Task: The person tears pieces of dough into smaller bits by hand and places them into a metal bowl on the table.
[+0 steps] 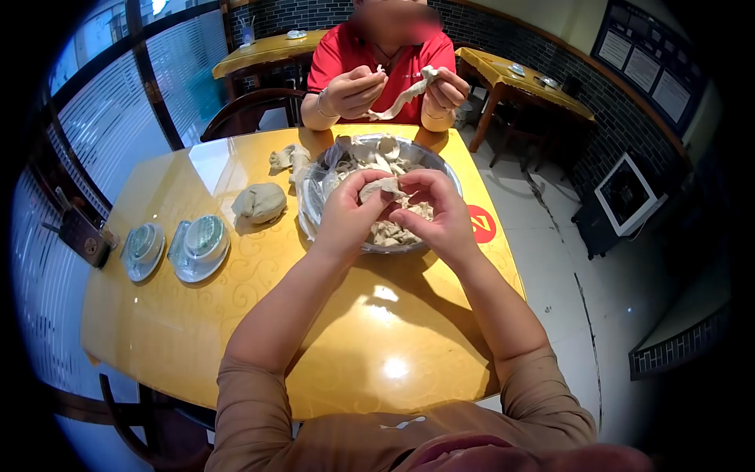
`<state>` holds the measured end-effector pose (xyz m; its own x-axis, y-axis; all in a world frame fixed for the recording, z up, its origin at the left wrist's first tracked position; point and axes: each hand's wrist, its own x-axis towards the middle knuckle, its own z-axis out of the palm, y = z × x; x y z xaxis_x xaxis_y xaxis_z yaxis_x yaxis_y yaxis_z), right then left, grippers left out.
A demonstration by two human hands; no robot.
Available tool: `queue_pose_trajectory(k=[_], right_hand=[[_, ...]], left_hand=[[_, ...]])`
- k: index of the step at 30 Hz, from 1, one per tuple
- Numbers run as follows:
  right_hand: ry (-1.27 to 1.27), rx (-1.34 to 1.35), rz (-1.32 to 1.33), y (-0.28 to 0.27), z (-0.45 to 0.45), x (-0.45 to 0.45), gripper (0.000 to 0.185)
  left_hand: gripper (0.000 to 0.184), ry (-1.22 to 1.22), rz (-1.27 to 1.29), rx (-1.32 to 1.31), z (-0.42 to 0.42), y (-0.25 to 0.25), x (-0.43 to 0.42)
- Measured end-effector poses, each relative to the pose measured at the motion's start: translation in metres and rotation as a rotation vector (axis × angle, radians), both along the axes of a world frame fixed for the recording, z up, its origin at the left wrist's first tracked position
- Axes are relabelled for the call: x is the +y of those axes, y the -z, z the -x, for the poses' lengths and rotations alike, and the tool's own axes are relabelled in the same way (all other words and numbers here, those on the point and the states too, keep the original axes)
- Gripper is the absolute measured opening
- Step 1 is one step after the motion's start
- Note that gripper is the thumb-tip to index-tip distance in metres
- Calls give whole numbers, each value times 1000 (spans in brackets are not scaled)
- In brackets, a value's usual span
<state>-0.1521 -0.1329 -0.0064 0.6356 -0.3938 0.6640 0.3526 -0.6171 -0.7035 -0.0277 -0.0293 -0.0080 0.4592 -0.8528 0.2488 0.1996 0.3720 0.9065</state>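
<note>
Over a large metal bowl (308,224) lined with clear plastic, my left hand (352,211) is closed around a piece of greyish dough (381,189). My right hand (437,211) faces it, thumb and fingers curled in at the dough's right edge, pinching a bit of it. Many small torn dough pieces (391,234) lie in the bowl below both hands. Left of the bowl sit a rounded lump of dough (261,203) and a smaller folded strip of dough (289,160). Across the table a person in a red shirt (334,59) holds a long dough strip (405,100) between both hands.
Two wrapped dish sets, one nearer (200,242) and one farther left (143,248), stand on the yellow table (354,330). A dark holder (85,236) is at its left edge. A red sticker (481,224) lies right of the bowl. More tables stand behind.
</note>
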Motion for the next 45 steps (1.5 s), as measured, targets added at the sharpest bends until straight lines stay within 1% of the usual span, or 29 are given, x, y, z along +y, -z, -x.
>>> queue_pose_trajectory(k=[3, 4, 7, 10, 13, 14, 16, 18, 20, 24, 27, 30, 33, 34, 35, 37, 38, 39, 41, 42, 44, 45], right_hand=[[24, 30, -54, 5, -1, -1, 38], [42, -14, 14, 5, -3, -3, 35], [13, -18, -86, 9, -5, -4, 30], [26, -4, -138, 5, -3, 1, 22], [67, -64, 37, 2, -1, 6, 16], [93, -67, 81, -1, 0, 8, 13], [93, -71, 81, 3, -2, 4, 14], [106, -55, 73, 0, 0, 6, 14], [23, 6, -81, 3, 2, 4, 15], [-91, 51, -342, 2, 3, 2, 17], [-184, -33, -508, 2, 2, -2, 16], [-210, -72, -589, -1, 4, -7, 16], [-200, -208, -727, -8, 4, -15, 18], [-183, -195, -721, -8, 7, -22, 18], [-167, -185, -713, -7, 9, -28, 18], [-156, -68, -643, -12, 12, -27, 20], [-159, -14, -599, -14, 11, -23, 21], [-163, 42, -562, -14, 10, -20, 22], [-139, 225, -385, -12, 10, -20, 34], [-155, 247, -352, -10, 10, -21, 35], [-196, 261, -321, -7, 9, -20, 40], [-217, 228, -335, -6, 7, -20, 39]], left_hand=[[18, -119, -23, -158, 5, -1, 2], [19, -143, -73, -233, 5, -1, 3], [21, -313, -5, -524, 3, 6, -1], [22, -379, -26, -591, 9, 0, 4], [20, -475, 17, -731, 11, 0, 4], [20, -476, -11, -722, 12, -1, 5], [19, -472, -68, -706, 13, -5, 8], [19, -452, -69, -659, 13, -6, 8], [19, -430, -89, -587, 15, -7, 9], [20, -264, -86, -337, 12, -10, 9], [21, -158, -34, -165, 5, -8, 6], [23, -125, -5, -155, -2, -7, 8], [23, -175, 40, -50, -12, -9, 9], [22, -198, 41, 4, -15, -10, 8], [21, -162, 11, 58, -16, -12, 9], [19, -94, -51, 165, -15, -21, 11], [11, -89, -88, 203, -9, -27, 12], [10, -66, -108, 122, -10, -23, 12], [11, -20, -169, -22, -17, -11, 11], [15, -86, -123, -93, -13, -7, 7], [13, -96, -143, -166, -13, -4, 6], [13, -101, -144, -209, -15, -4, 4]])
